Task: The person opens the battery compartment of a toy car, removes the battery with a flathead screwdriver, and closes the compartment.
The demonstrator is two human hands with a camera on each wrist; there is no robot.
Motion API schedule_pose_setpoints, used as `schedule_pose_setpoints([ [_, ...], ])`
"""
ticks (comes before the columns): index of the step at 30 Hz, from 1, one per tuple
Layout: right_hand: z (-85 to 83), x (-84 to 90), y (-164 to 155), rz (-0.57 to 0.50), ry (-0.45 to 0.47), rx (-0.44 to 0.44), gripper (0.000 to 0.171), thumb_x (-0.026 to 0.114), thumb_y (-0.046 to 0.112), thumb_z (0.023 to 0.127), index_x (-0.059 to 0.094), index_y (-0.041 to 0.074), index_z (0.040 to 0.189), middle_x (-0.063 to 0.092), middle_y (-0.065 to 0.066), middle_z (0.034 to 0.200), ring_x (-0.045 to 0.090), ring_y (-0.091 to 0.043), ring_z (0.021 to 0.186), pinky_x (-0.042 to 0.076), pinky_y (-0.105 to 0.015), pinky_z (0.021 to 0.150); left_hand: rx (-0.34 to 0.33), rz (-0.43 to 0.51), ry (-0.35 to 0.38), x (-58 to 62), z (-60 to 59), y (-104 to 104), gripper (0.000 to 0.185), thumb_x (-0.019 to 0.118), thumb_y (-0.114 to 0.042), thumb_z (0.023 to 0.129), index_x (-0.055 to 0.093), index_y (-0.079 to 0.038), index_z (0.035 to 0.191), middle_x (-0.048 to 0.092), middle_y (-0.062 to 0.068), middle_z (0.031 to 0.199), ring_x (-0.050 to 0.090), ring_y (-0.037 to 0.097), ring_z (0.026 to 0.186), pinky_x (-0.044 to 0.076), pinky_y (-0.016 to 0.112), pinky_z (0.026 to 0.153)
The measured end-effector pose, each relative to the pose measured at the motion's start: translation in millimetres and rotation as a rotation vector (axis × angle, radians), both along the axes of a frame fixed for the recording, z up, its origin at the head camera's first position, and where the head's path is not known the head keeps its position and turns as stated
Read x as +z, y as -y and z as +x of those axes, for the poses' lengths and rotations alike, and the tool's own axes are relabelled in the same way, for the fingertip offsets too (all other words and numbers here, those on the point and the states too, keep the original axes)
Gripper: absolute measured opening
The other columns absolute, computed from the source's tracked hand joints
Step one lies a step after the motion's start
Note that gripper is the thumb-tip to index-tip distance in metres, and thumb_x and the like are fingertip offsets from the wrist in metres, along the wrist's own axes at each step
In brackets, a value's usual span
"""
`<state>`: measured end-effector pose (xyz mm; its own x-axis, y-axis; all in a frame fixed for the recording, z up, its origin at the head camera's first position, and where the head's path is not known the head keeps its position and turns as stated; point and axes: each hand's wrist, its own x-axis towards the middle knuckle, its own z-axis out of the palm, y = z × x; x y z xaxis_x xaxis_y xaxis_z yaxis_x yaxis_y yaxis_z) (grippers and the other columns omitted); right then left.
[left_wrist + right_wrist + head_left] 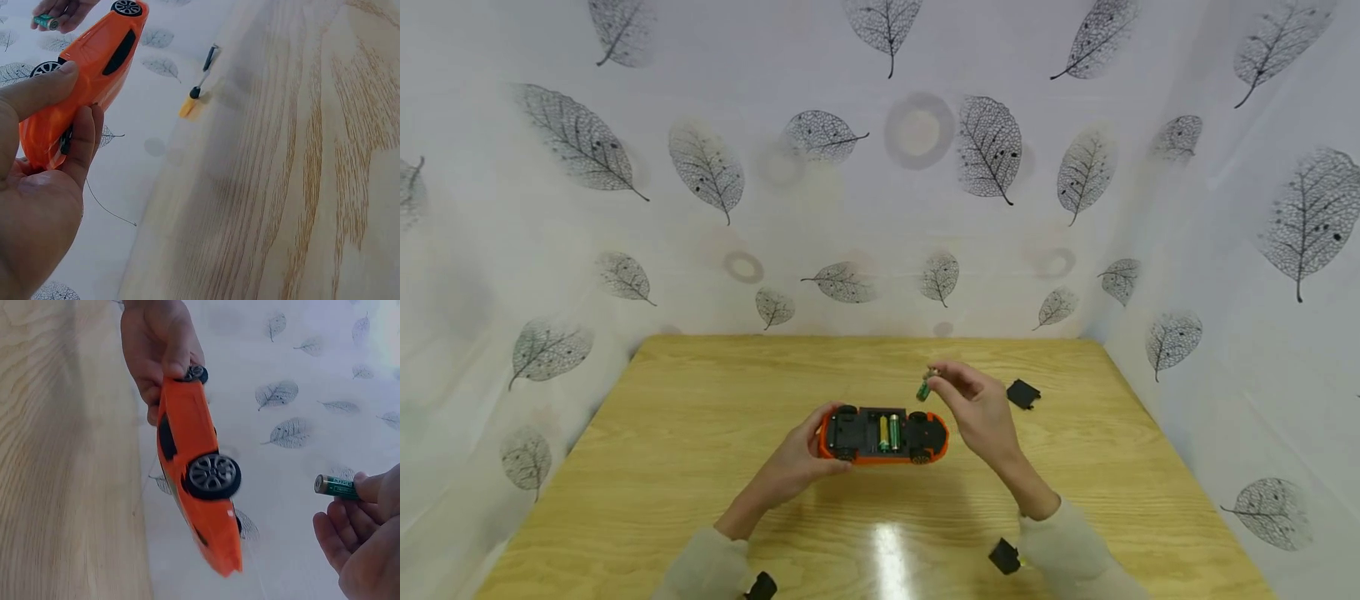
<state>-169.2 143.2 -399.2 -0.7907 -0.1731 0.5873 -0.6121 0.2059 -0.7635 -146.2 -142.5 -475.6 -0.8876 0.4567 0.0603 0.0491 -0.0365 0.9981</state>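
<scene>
An orange toy car (938, 454) is held upside down over the table, its black underside facing up. My left hand (801, 454) grips one end, thumb along the near side and fingers on the far side. In the head view the battery compartment lies open, with a yellowish battery (883, 434) and a green battery (895, 432) side by side in it. My right hand (981, 408) pinches another green battery (337, 487) between thumb and fingertips, beyond the other end of the car and apart from it. Its flat end shows in the right wrist view.
A black plastic cover (1023, 394) lies on the wooden table (700, 383) to the right of my right hand. The left wrist view shows a screwdriver (195, 93) with a yellow part near the table's edge. Leaf-patterned cloth (850, 208) hangs behind and at both sides.
</scene>
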Motion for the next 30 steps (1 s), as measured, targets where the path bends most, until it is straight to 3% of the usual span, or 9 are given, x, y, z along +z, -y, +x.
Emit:
schedule_pose_setpoints([
  [3,-0.7,2.5,-11,-0.018,0.027,-0.049,0.019,0.069,0.0,0.098,0.074,-0.003,0.116,0.074,-0.016,0.096,0.061,-0.008,0.073,0.045,-0.017,0.058,0.006,-0.006,-0.005,0.9,0.1,1,0.09,0.076,0.008,0.088,0.023,-0.001,0.161,0.034,0.033,0.155,0.06,0.038,0.126,0.059,0.034,0.092],
  [8,-3.9,2.3,-31,-0.042,0.077,-0.098,0.021,0.068,0.002,0.099,0.073,-0.005,0.119,0.074,-0.02,0.102,0.069,-0.008,0.088,0.056,-0.018,0.077,0.016,-0.005,0.004,2.0,1.1,2,0.092,0.075,0.009,0.088,0.019,0.0,0.162,0.031,0.034,0.156,0.058,0.039,0.127,0.059,0.034,0.092],
  [13,-7.8,-1.2,-49,-0.079,0.101,-0.134,0.023,0.067,0.002,0.1,0.071,-0.008,0.121,0.072,-0.028,0.107,0.071,-0.007,0.09,0.056,-0.019,0.086,0.014,0.002,-0.004,2.5,1.0,3,0.091,0.075,0.009,0.089,0.02,-0.001,0.162,0.03,0.034,0.157,0.057,0.04,0.128,0.059,0.034,0.092],
  [19,-9.4,-7.8,-68,-0.08,0.136,-0.178,0.026,0.066,0.005,0.102,0.07,-0.008,0.124,0.071,-0.03,0.107,0.071,-0.006,0.088,0.058,-0.019,0.082,0.019,0.005,-0.01,2.2,1.3,4,0.09,0.075,0.009,0.089,0.022,-0.001,0.161,0.03,0.033,0.157,0.057,0.04,0.129,0.058,0.035,0.093],
  [26,-12.6,-18.0,-83,-0.103,0.166,-0.186,0.029,0.064,0.004,0.102,0.067,-0.011,0.127,0.075,-0.002,0.105,0.072,-0.007,0.09,0.06,-0.027,0.082,0.012,0.016,-0.014,0.6,0.4,3,0.09,0.075,0.01,0.088,0.023,-0.001,0.161,0.03,0.033,0.157,0.057,0.041,0.129,0.058,0.035,0.093],
  [30,-12.8,-24.6,-89,-0.103,0.197,-0.194,0.031,0.064,0.006,0.103,0.066,-0.011,0.129,0.074,0.006,0.105,0.071,-0.006,0.092,0.059,-0.027,0.083,0.004,0.02,-0.027,-0.7,-0.1,4,0.09,0.075,0.009,0.088,0.023,-0.001,0.161,0.03,0.033,0.157,0.057,0.04,0.128,0.058,0.035,0.093],
])
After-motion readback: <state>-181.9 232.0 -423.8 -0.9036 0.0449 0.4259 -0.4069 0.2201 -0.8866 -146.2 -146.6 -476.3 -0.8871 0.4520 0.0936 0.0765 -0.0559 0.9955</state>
